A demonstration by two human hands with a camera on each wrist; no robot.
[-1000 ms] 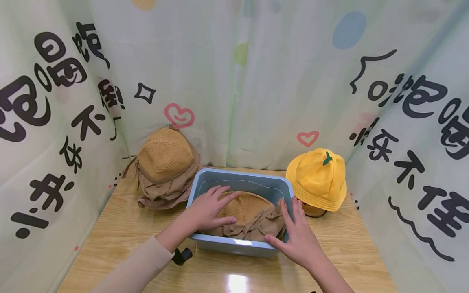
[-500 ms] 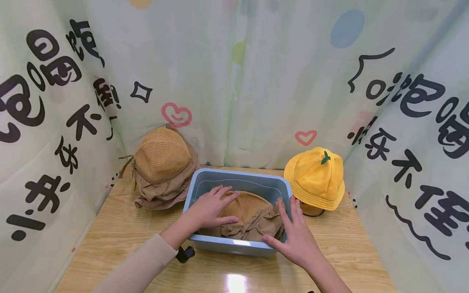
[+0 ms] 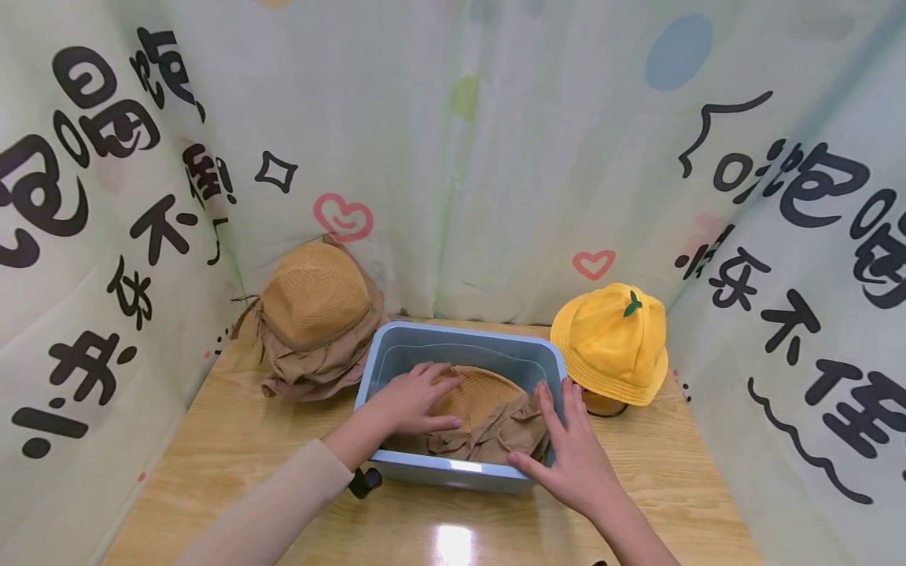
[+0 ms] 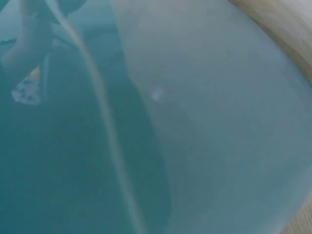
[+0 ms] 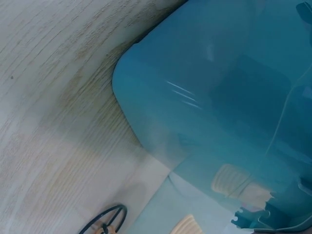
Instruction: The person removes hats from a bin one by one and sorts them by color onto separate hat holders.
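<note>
A tan straw hat with brown fabric trim point(image 3: 476, 393) lies inside the blue plastic bin point(image 3: 463, 328) in the head view. Over the left part of that hat, my left hand point(image 3: 409, 402) reaches across the bin's left rim with its fingers spread. My right hand point(image 3: 576, 452) is at the bin's right front corner, thumb by the front rim. Its index finger lies by the brown fabric and the others along the right rim, all fairly straight. Neither wrist view shows fingers: bin walls point(image 4: 219, 117) fill the left one, and a bin corner point(image 5: 161, 97) shows in the right one.
Left of the bin, another straw hat with brown fabric point(image 3: 314, 299) rests against the curtain point(image 3: 439, 157). A yellow hat with a green sprout point(image 3: 612, 342) stands at the right, above something brown. The wooden table point(image 3: 637, 503) extends in front.
The left hand and sleeve have shifted slightly rightward over the hat. My right hand keeps its place at the bin's corner. The bin and the hats have not visibly moved.
</note>
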